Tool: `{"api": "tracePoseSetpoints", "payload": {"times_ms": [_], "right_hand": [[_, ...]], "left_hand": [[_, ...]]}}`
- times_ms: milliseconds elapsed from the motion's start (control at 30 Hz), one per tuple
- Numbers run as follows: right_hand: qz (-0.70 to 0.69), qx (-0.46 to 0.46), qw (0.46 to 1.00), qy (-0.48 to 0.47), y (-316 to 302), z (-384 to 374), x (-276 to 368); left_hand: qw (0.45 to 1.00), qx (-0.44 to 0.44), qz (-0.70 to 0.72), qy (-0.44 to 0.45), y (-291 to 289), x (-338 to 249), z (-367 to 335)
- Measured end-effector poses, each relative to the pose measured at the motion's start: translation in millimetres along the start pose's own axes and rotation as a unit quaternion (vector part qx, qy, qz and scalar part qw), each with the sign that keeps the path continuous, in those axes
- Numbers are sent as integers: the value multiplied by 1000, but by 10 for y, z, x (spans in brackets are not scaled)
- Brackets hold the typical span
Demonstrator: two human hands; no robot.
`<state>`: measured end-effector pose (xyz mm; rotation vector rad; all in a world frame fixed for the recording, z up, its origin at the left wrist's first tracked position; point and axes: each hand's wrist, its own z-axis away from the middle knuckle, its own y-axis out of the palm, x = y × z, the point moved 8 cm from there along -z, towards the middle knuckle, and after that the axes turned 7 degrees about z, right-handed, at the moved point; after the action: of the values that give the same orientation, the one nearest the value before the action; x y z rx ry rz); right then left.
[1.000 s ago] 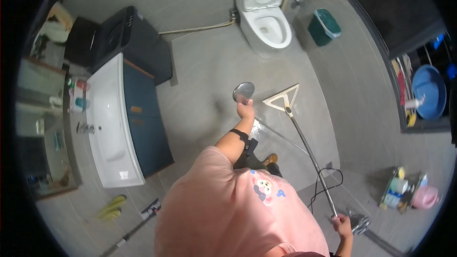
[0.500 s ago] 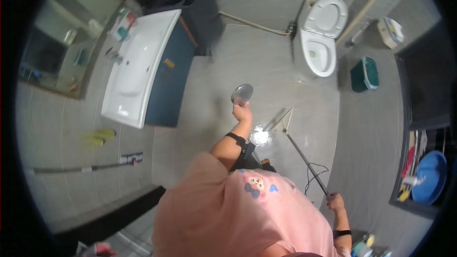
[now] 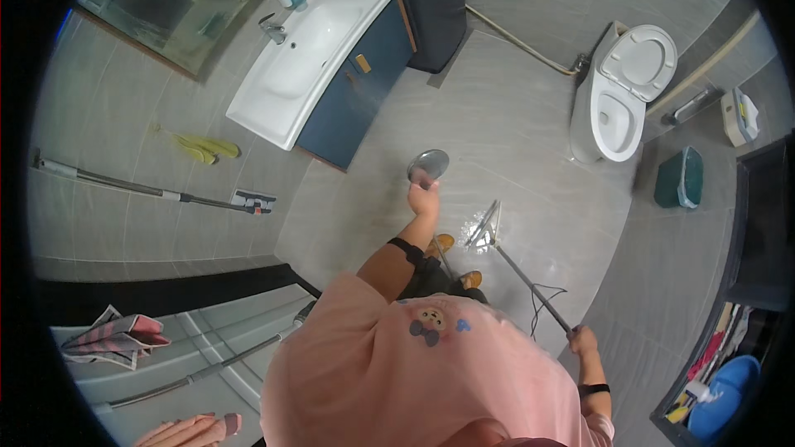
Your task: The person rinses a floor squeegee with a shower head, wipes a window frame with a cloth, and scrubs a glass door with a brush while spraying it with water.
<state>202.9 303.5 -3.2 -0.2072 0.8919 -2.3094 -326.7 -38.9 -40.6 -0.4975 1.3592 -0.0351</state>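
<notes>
Nearest, right hand (image 3: pixel 583 339): closed around the pole (image 3: pixel 530 285), well short of the toilet (image 3: pixel 611 99) and slightly left of it.
Left hand (image 3: pixel 424 199): closed on the shower head (image 3: pixel 432 162), well left of the toilet.
Triangular head (image 3: pixel 494 240): on the floor (image 3: pixel 505 132) at the pole's far end, left of the toilet.
Green bin (image 3: pixel 679 178): right of the toilet, a little nearer.
Washing machine (image 3: pixel 426 21): dark, well left of the toilet.

A round silver showerhead (image 3: pixel 430 165) is held left of a slanting, triangular-headed squeegee (image 3: pixel 527 281).
</notes>
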Motion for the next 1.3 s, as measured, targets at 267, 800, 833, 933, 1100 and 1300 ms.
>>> {"api": "tracePoseSetpoints", "payload": {"times_ms": [267, 800, 833, 933, 1100, 1300], "right_hand": [[-68, 62, 995, 31, 279, -250, 157], [-175, 31, 984, -10, 773, -657, 922], [-123, 3, 992, -34, 570, -626, 1080], [-103, 31, 994, -16, 514, -818, 1359], [-124, 9, 986, -109, 473, -1302, 2038], [-103, 54, 991, -63, 578, -1357, 2139]], "left_hand": [[993, 82, 35, 72, 76, -546, 217], [954, 298, 22, 38, 1000, -194, 378], [947, 319, 14, 45, 1018, -312, 466], [931, 357, 17, 72, 1059, -385, 584], [924, 380, -4, 44, 1083, -289, 739], [872, 483, -1, -78, 1186, -303, 1248]]}}
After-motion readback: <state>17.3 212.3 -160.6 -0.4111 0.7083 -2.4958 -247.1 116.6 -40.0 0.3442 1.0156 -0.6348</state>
